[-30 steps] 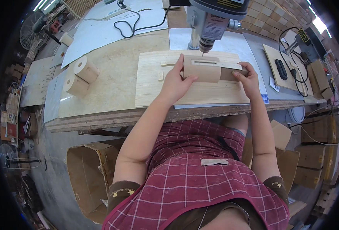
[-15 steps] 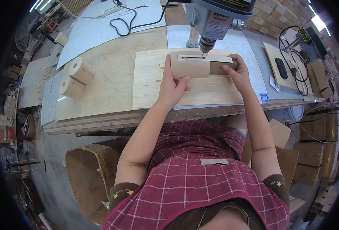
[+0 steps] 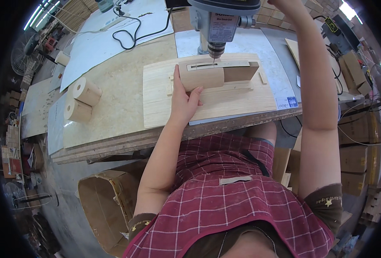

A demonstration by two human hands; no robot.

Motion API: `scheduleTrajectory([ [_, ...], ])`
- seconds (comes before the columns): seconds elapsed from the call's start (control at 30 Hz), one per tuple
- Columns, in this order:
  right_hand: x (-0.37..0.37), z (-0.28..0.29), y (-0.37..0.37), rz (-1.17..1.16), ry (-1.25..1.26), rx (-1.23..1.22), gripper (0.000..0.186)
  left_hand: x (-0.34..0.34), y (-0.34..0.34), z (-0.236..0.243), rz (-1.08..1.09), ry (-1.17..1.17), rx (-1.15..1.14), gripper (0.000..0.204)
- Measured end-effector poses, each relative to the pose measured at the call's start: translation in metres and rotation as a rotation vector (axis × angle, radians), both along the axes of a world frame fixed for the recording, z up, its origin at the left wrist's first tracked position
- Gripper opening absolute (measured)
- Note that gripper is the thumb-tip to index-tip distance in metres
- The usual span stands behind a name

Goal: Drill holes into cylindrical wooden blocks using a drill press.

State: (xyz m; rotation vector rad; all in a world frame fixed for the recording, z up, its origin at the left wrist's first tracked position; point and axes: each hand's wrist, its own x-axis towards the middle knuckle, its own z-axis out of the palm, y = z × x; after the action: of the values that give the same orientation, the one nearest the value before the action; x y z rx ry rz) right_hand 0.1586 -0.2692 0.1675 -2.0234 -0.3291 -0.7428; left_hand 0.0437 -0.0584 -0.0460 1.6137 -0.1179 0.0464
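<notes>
A pale wooden cylinder (image 3: pixel 203 78) lies on its side on a light wooden board (image 3: pixel 238 101). Along its top runs a flat slotted strip (image 3: pixel 198 66), and a darker brown block (image 3: pixel 238 75) sticks out at the right end. My left hand (image 3: pixel 185 98) grips the cylinder's left end, thumb in front. Above the slot hangs the thin bit of a bench drill (image 3: pixel 219 30); whether its tip touches the wood I cannot tell. My right hand (image 3: pixel 287 5) is raised at the top edge, right of the drill head, its fingers mostly out of the picture.
Two wooden cylinders with end holes, one of them a near cylinder (image 3: pixel 77 111), stand at the left. A black cable (image 3: pixel 132 41) curls behind them. Small wooden stops (image 3: pixel 263 78) sit on the board. An open cardboard box (image 3: pixel 108 206) is below the table's front edge.
My right hand has let go of the brown block and swung up beside the drill head. My left hand still holds the cylinder. The whole view has shifted somewhat.
</notes>
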Motion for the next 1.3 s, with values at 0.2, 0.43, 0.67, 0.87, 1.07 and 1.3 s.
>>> scheduleTrajectory([
  [0.2, -0.017, 0.019, 0.014, -0.183, -0.103, -0.406, 0.032, 0.0, 0.0, -0.001, -0.008, 0.007, -0.014, 0.083],
  [0.43, -0.082, 0.009, 0.009, -0.23, -0.137, -0.475, 0.032, 0.0, 0.0, -0.002, -0.006, 0.005, -0.015, 0.083],
  [0.67, -0.108, -0.047, 0.003, -0.259, -0.305, -0.586, 0.024, 0.0, -0.001, -0.003, 0.026, -0.045, 0.015, 0.08],
  [0.87, -0.112, -0.086, 0.011, -0.214, -0.345, -0.287, 0.011, 0.0, -0.002, -0.003, 0.021, -0.049, 0.022, 0.079],
  [1.07, -0.111, -0.127, 0.015, -0.178, -0.408, -0.155, 0.012, 0.0, -0.001, -0.001, 0.006, -0.024, 0.028, 0.082],
  [1.3, -0.098, -0.158, 0.019, -0.107, -0.469, -0.04, 0.01, 0.0, -0.003, -0.002, 0.009, -0.029, 0.021, 0.083],
])
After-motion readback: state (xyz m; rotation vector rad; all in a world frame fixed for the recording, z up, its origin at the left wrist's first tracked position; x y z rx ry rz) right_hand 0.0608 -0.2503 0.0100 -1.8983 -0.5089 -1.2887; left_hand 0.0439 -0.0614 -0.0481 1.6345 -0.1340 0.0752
